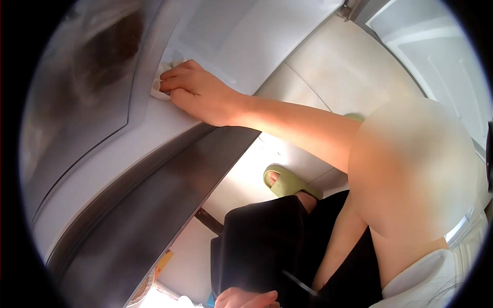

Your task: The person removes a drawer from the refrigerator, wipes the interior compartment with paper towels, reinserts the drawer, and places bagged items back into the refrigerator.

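Observation:
My right hand [197, 92] reaches across to a glossy white panel at upper left. Its fingers are bent and closed around a small white rounded piece [160, 91] with a ring-like rim; the fingers cover much of it, so I cannot tell exactly what it is. Low in the picture, my left hand [246, 299] shows only in part beside the black trousers [257, 236]. The frame edge cuts it off, and whether it holds anything is hidden.
The white panel [138, 138] borders a dark see-through pane [87, 108] and has a dark front band [154, 190] below it. A foot in a green slipper [287, 182] stands on pale floor tiles [354, 61]. A white ribbed panel [431, 46] stands at upper right. A blurred oval hides part of the right side.

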The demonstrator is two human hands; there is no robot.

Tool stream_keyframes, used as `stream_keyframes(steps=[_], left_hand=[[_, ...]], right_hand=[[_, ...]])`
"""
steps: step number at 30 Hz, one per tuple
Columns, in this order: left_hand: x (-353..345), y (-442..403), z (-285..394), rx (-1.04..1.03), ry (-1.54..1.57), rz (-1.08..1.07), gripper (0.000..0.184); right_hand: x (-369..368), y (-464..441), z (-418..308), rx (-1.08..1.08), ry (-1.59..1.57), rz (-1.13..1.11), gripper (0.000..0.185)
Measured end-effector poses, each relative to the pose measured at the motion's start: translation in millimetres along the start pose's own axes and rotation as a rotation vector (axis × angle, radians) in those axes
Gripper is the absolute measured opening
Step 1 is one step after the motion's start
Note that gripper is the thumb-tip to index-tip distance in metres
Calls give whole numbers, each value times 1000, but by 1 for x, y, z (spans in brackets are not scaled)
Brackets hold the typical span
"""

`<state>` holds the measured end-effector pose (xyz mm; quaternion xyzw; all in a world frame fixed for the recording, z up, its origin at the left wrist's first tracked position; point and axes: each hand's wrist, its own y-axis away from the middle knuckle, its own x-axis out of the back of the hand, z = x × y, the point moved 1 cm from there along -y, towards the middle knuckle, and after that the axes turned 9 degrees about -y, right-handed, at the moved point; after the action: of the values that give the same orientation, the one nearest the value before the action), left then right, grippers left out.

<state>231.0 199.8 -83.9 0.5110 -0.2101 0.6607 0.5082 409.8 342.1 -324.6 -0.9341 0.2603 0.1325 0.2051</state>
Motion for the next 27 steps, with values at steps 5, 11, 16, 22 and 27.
stream_keyframes(steps=[5,11,16,22,27], left_hand=[[4,7,1,25,37,16,24],[1,13,2,88,52,-11,24],[2,9,-3,56,55,-8,24],[5,10,-10,25,64,-18,24],[11,13,-18,24,85,-33,24]], right_hand=[[-4,-53,34,113,641,-236,39],[-19,-87,57,-23,380,-117,39],[3,-21,2,178,201,42,29],[33,-39,16,-336,-555,260,19],[0,-125,42,-185,-511,296,20]])
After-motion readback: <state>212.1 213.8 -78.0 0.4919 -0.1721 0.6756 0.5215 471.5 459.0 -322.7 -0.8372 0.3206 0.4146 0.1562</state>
